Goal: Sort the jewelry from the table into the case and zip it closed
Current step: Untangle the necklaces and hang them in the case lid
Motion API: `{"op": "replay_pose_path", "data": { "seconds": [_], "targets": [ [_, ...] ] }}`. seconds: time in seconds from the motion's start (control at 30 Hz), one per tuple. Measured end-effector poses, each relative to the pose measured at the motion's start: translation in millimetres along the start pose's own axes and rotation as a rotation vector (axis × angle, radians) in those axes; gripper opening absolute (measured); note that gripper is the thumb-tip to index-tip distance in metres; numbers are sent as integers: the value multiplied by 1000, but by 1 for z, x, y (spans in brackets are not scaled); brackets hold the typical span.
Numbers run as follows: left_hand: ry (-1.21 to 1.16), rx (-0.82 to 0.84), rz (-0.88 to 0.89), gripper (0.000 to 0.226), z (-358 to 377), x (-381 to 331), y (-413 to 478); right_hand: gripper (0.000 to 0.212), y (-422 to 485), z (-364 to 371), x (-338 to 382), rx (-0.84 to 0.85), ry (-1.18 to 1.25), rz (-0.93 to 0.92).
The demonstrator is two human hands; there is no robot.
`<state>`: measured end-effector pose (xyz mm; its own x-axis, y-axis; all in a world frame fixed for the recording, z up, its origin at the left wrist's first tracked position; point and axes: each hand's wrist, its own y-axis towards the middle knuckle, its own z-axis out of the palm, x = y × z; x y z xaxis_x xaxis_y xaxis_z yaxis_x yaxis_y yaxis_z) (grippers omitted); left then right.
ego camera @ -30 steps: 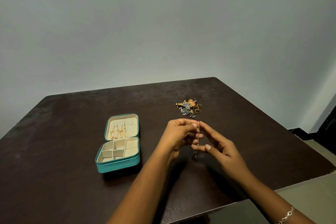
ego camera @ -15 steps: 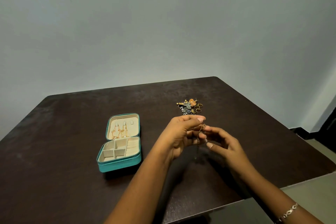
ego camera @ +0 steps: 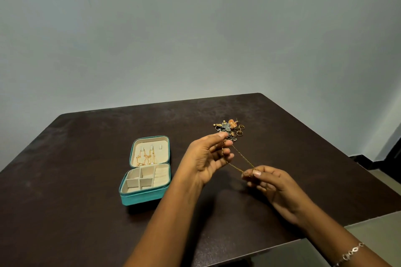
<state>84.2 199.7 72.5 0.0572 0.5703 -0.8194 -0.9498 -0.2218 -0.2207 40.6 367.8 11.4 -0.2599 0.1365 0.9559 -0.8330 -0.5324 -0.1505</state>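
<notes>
Chain: a thin gold chain [ego camera: 243, 156] hangs in the air above the table, stretched as two strands between the two hands and resting on nothing.
Left hand grip: the left hand [ego camera: 206, 158] has its fingers curled, with the far end of the chain caught among the fingertips. Exactly which fingers pin it is too small to tell.
Right hand grip: the right hand [ego camera: 269, 182] pinches the near end between thumb and forefinger, and its other fingers are loosely folded beneath.
Handling: probably very light, limp and slippery. It is likely to knot or snag on itself if let go slack. A fine link could give under a hard pull, so gentle tension looks wise.
Where to hold: at the two ends, as now, or at the clasp if there is one. The clasp cannot be made out.
Beyond the grip: the pile of jewelry [ego camera: 230, 129] lies just past the left fingertips, with rings, studs and a flower-like piece lying jumbled together.
Left of the grip: the case [ego camera: 143, 198] stands open, well apart from the hands. Its lid [ego camera: 149, 144] lies back with gold chains already hung on it, and the compartments [ego camera: 138, 180] look bare.
Under the grip: the dark table [ego camera: 86, 212].
Behind the grip: a bracelet [ego camera: 351, 252] on the right wrist.
Stage: probably straightening the chain before hanging it in the lid. The zip is not yet done.
</notes>
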Motion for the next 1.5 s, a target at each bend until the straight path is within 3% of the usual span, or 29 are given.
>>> {"op": "replay_pose_path", "data": {
  "seconds": [0.1,0.23,0.43,0.53,0.67,0.87,1.07,1.17,1.27,1.4,1.5],
  "targets": [
    [-57,-70,-39,5,-5,4,0,27,0,-2,2,1,80,18],
    [-135,-133,-93,7,-12,11,1,57,-2,-2,4,30,262,10],
    [-185,-130,-144,15,-19,23,-6,53,-2,7,23,72,402,-44],
    [-189,-129,-132,15,-20,25,-11,51,3,16,37,76,345,-44],
    [-208,-115,-99,15,-22,20,-20,7,10,37,61,62,184,-17],
    [122,-124,-68,12,-29,6,-38,11,23,64,86,104,-75,-16],
    [107,-53,291,21,-65,-48,-69,10,39,81,88,110,-194,-20],
    [163,-299,496,11,-111,-77,-59,11,46,93,86,126,-225,-17],
    [329,-581,496,12,-162,-79,-31,12,52,110,86,156,-294,-28],
    [392,-617,318,10,-201,-57,3,13,60,133,90,242,-409,-41],
    [463,-605,282,8,-209,-47,16,14,68,147,93,277,-474,-70]
  ]
}}
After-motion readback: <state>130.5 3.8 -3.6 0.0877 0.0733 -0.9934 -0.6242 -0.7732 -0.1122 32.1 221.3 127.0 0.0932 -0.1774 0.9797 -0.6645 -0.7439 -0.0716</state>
